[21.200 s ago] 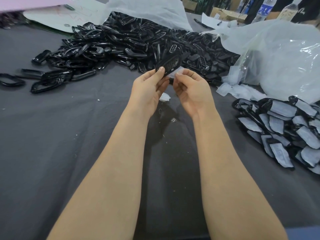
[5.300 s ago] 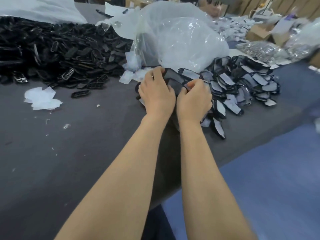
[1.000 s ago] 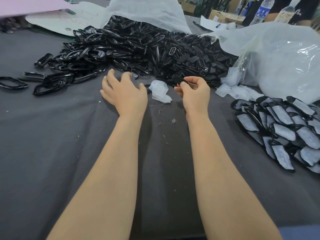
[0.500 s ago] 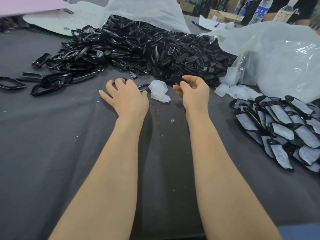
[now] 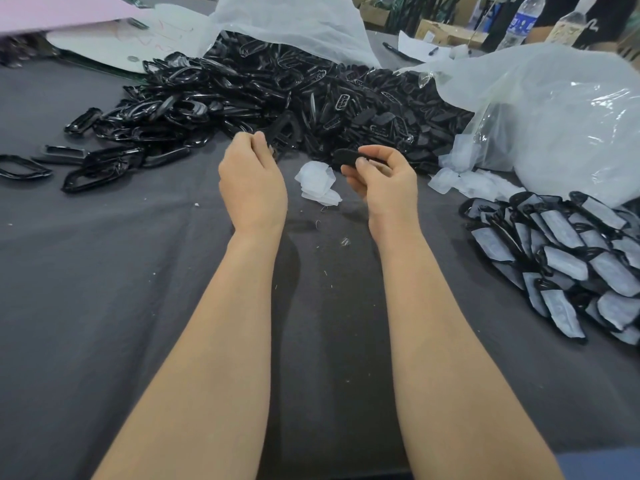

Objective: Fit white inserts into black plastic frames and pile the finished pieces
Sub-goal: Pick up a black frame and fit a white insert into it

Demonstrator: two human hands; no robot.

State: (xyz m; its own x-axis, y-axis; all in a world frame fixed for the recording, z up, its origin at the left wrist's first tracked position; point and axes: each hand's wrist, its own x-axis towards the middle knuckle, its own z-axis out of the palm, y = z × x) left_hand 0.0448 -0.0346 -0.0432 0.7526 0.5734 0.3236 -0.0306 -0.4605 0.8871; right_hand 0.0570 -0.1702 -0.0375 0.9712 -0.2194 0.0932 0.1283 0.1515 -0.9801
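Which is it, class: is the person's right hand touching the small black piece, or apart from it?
Touching. The head view shows the right hand pinching the black piece between thumb and fingers, with no gap between them.

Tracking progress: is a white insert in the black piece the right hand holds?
Out, seemingly: the black piece pinched by the right hand shows only black; white inserts lie loose on the cloth.
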